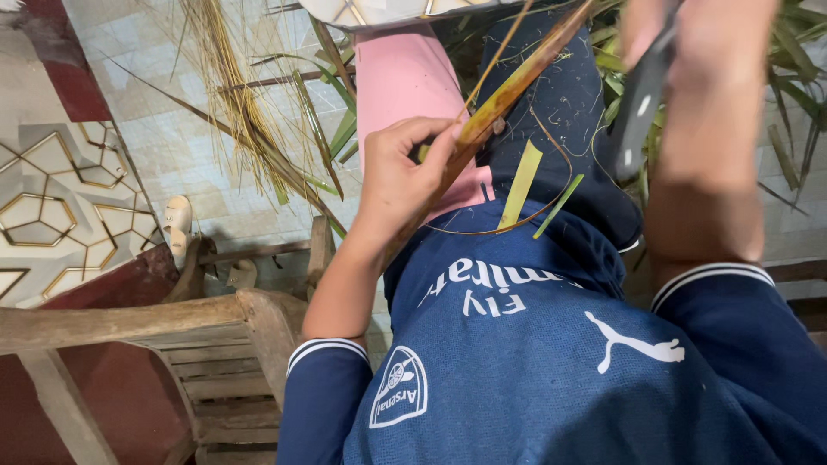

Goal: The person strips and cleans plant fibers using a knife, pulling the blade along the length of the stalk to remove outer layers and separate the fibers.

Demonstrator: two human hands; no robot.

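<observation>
A: Item one, left hand [401, 185]: fingers curled and pressed around a long brown-green leaf stalk [508, 95], thumb and forefinger pinching it low down. The stalk runs up and to the right from the grip, across the lap.

B: Item two, right hand [702, 95]: closed around a dark knife [639, 103], blade pointing down towards the lap. The picture is blurred there, so the exact finger placement cannot be made out.

A: Risks, as a judgement: the blade hangs near the left wrist and the thigh. A slip along the hard stalk could carry the edge towards the pinching fingers. The grip sits low, so the free upper length could flex and twist out of line.

B: Loose matter on the lap: a cut green leaf strip [521, 185], a thin curled fibre [551, 181], small shavings on the dark trousers. These could snag the blade or hide the edge.

A: Surroundings: bundle of dry yellow midribs [233, 95] on the tiled floor [172, 155], well apart to the left; green leaves [797, 69] at the right; pink cloth [401, 77] under the stalk; wooden chair [215, 344] beside the left elbow, crowding it.
</observation>
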